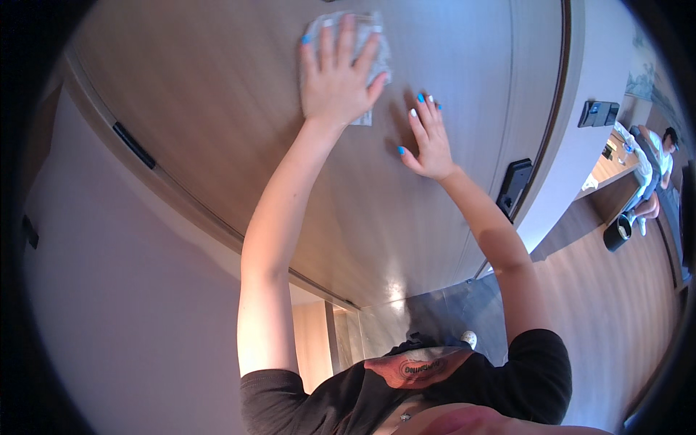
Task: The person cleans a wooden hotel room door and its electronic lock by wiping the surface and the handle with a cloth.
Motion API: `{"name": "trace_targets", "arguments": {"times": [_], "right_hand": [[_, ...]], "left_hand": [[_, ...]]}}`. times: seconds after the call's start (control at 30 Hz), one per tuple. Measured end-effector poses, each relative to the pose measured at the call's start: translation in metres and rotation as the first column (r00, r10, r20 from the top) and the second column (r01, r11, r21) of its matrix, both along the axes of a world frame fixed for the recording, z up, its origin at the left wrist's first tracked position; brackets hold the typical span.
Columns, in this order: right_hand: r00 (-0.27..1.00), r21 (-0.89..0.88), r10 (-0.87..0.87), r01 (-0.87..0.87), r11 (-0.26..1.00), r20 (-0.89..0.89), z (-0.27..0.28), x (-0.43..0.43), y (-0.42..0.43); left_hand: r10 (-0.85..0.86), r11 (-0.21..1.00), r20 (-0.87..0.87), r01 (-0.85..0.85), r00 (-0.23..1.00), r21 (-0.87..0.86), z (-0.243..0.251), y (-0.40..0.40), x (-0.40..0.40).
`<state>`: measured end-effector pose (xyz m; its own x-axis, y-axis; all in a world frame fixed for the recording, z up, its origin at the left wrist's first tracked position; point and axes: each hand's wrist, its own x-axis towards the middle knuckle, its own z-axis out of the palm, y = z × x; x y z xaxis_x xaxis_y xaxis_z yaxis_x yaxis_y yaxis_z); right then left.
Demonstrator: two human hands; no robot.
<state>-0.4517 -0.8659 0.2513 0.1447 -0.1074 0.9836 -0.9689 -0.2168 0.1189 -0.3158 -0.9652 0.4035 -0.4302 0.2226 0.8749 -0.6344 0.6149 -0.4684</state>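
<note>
My left hand (337, 79) lies flat with spread fingers over a pale, patterned cloth (380, 51), pressing it against the upper part of a wood-grain door (370, 217). To the right and a little lower, my right hand (429, 138) is at the door's surface, fingers apart, holding nothing; whether the whole palm touches cannot be told. Both hands have blue and white nails. A black door lock (514, 187) sits near the door's right edge, below my right hand. On the left edge shows a black hinge (134, 145).
A wall-mounted switch panel or holder (598, 114) is right of the door frame. Farther right, a person (663, 155) in a cap sits by a wooden desk (617, 163), near a black bin (617, 234). A pale wall (136, 272) stands at left.
</note>
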Motion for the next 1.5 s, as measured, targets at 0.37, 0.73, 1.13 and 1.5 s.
{"name": "trace_targets", "arguments": {"times": [0.37,0.73,1.13,1.5], "right_hand": [[0.966,0.052,-0.239,0.235,0.971,0.096,-0.024,-0.107,0.078],[0.894,0.121,-0.447,0.443,0.888,0.012,-0.036,-0.153,0.104],[0.815,0.18,-0.579,0.571,0.801,-0.01,-0.059,-0.176,0.131],[0.827,0.176,-0.548,0.562,0.808,-0.126,-0.049,-0.234,0.169]], "left_hand": [[-0.135,0.99,0.272,0.14,0.953,0.001,-0.034,0.07,-0.098],[-0.043,0.999,0.301,0.047,0.953,-0.009,-0.113,0.017,-0.016],[0.174,0.961,-0.214,-0.118,0.961,0.251,-0.178,-0.043,0.084],[0.132,0.951,-0.251,-0.051,0.959,0.306,-0.2,0.021,-0.041]]}}
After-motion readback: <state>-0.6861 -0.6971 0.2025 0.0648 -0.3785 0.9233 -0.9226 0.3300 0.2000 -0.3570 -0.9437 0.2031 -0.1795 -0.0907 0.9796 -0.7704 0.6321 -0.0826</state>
